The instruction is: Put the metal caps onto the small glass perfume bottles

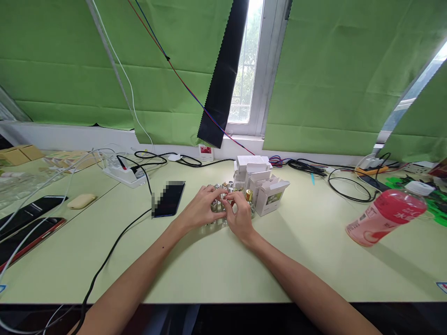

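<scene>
A tight group of small clear glass bottles (pixel 224 221) stands on the pale table. One bottle beside my right hand has a gold cap (pixel 249 195). My left hand (pixel 201 208) curves in from the left over the group, thumb and fingertips drawn together among the bottles. From the right, my right hand (pixel 240 217) has thumb and index finger pinched close to the left fingertips. Whatever the fingertips hold is too small and covered to make out. Several white cardboard boxes (pixel 273 198) stand right behind and to the right of the bottles, some with flaps raised.
A dark phone (pixel 170 198) lies left of my left arm, with a black cable (pixel 120 242) running past it. A power strip (pixel 125 175) sits farther back. On the right a pink drink bottle (pixel 384 216) stands. More phones (pixel 30 209) and a cream case (pixel 81 201) lie far left.
</scene>
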Demonstrator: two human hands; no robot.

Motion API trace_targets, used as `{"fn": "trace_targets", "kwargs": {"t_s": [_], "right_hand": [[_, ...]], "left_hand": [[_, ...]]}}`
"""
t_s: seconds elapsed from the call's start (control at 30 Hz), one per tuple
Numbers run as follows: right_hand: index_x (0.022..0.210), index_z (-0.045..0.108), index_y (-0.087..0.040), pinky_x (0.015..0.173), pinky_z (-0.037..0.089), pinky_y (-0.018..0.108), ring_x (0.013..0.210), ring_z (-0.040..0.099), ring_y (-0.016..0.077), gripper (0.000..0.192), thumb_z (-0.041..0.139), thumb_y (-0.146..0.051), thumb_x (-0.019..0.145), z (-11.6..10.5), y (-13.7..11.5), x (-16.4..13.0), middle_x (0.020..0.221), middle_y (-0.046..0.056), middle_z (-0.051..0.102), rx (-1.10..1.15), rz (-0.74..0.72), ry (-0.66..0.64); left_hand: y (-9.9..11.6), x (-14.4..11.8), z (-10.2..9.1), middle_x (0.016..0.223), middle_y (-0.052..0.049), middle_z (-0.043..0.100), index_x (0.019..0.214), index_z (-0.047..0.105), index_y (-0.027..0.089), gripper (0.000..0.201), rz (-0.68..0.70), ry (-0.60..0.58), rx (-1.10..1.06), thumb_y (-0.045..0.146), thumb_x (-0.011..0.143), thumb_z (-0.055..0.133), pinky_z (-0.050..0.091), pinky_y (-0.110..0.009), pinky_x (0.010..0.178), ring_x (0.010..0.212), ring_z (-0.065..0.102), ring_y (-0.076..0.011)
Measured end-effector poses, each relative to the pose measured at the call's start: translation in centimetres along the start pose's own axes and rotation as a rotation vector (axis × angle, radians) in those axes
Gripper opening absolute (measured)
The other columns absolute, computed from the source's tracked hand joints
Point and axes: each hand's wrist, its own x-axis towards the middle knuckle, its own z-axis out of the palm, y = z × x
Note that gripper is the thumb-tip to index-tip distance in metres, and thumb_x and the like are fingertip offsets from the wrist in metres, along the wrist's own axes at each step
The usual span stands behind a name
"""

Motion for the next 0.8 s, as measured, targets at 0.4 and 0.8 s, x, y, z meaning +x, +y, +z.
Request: {"fn": "trace_targets", "kwargs": {"t_s": [0.4, 0.8], "right_hand": [[0.086, 0.059, -0.021, 0.067, 0.048, 0.029, 0.079, 0.057, 0.0167, 0.010, 0.060, -0.028, 0.093, -0.06, -0.07, -0.18, 0.089, 0.004, 0.063, -0.031, 0.052, 0.022], [0.091, 0.062, -0.021, 0.067, 0.048, 0.029, 0.069, 0.055, 0.0138, 0.012, 0.068, -0.031, 0.088, -0.27, -0.80, -0.27, 0.089, 0.002, 0.063, -0.051, 0.117, 0.037]], "left_hand": [[-0.14, -0.12, 0.05, 0.097, -0.004, 0.062, 0.118, 0.061, 0.024, 0.041, -0.003, 0.004, -0.002, 0.037, 0.079, 0.067, 0.045, -0.037, 0.087, 0.093, 0.055, -0.0240], [-0.03, -0.14, -0.01, 0.097, -0.004, 0.061, 0.116, 0.061, 0.023, 0.038, -0.009, -0.013, -0.002, 0.034, 0.080, 0.065, 0.043, -0.037, 0.087, 0.093, 0.053, -0.0235]]}}
